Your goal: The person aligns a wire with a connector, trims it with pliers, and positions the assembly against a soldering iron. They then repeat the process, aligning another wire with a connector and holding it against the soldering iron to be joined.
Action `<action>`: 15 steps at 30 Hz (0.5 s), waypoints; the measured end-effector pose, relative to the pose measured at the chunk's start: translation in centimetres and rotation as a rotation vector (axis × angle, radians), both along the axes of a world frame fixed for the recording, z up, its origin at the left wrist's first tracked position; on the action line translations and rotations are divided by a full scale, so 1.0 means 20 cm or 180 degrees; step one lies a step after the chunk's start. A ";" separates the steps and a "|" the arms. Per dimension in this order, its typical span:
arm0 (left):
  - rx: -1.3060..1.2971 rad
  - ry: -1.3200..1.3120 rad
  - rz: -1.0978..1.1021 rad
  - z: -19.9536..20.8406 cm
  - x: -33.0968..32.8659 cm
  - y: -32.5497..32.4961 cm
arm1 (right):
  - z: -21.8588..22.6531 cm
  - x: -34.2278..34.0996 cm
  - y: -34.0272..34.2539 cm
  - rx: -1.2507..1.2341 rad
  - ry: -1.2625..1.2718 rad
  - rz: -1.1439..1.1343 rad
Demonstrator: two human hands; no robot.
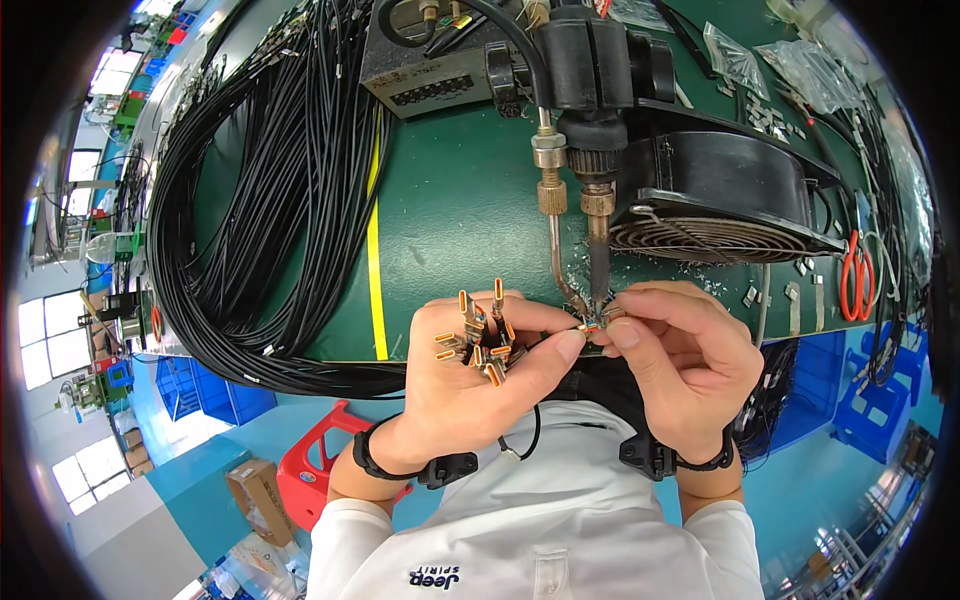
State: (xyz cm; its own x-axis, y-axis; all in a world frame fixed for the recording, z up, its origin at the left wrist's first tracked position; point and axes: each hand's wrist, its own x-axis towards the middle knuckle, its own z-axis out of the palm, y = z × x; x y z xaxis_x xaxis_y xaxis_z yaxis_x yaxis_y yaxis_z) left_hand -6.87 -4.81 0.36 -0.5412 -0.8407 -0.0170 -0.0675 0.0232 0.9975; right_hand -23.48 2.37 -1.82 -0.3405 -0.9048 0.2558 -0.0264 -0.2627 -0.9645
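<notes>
My left hand (445,400) is closed round a bundle of cable ends with several USB-C connectors (478,335), orange inside their metal shells, pointing up. Its thumb and forefinger also pinch a small connector (590,326) at the table's near edge. From the other side, my right hand (695,360) pinches at the same connector with thumb and forefinger; the fingertips partly hide it. Just above the connector stands the tip of an upright soldering iron (599,240). A thin, bent metal feed tube (556,235) comes down beside it to the same spot.
Long black cables (250,190) lie coiled on the green table (470,220), left of a yellow tape line (374,240). A metal box (425,75) stands behind. At right are a black fan (725,185), red-handled scissors (857,280) and small metal parts (768,122). A red stool (310,470) stands below left.
</notes>
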 end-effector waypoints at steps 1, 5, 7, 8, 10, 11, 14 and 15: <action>-0.0013 0.0021 -0.0001 0.00 0.00 0.00 | 0.00 0.00 0.00 0.0003 -0.0009 -0.0004; -0.0009 0.0002 0.0028 -0.01 0.00 0.00 | 0.00 0.00 0.00 0.0036 0.0030 -0.0012; 0.0003 -0.0016 0.0044 -0.01 0.00 0.00 | -0.01 -0.01 0.00 0.0079 0.0144 -0.0005; -0.0002 -0.0032 0.0040 -0.01 0.00 0.00 | -0.01 -0.01 0.00 0.0073 0.0145 -0.0004; -0.0012 -0.0063 0.0034 0.00 0.00 0.00 | -0.01 -0.01 0.01 0.0060 0.0148 0.0002; -0.0019 -0.0062 0.0036 0.00 0.00 0.01 | 0.00 -0.01 0.01 0.0052 0.0148 0.0006; 0.0046 -0.0064 0.0035 0.00 0.00 0.01 | -0.01 -0.01 0.01 0.0012 0.0196 0.0008; 0.0042 -0.0063 0.0034 0.00 0.00 0.01 | -0.01 -0.01 0.01 -0.0004 0.0219 0.0008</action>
